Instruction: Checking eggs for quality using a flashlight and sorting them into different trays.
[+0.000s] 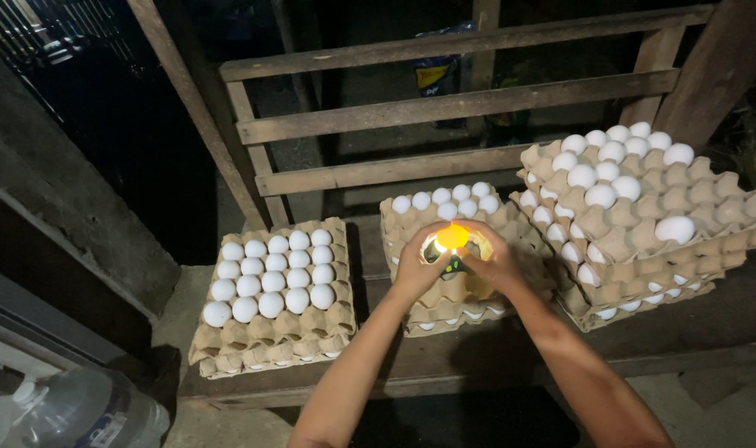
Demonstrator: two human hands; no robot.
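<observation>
Holding a glowing egg [452, 236] over a small flashlight [454, 264], both hands are cupped tight round it: left hand [413, 267] wraps the light's side, right hand [495, 264] closes fingers over the egg w/ no gap showing. IMO best way is keep the shell sealed against the lens so no light leaks, and turn it slow. Middle egg tray stack [444, 303] sits right under the hands, full tray stack [270, 286] off to the left hand's side, tilted tray stack [643, 224] beyond the right.
</observation>
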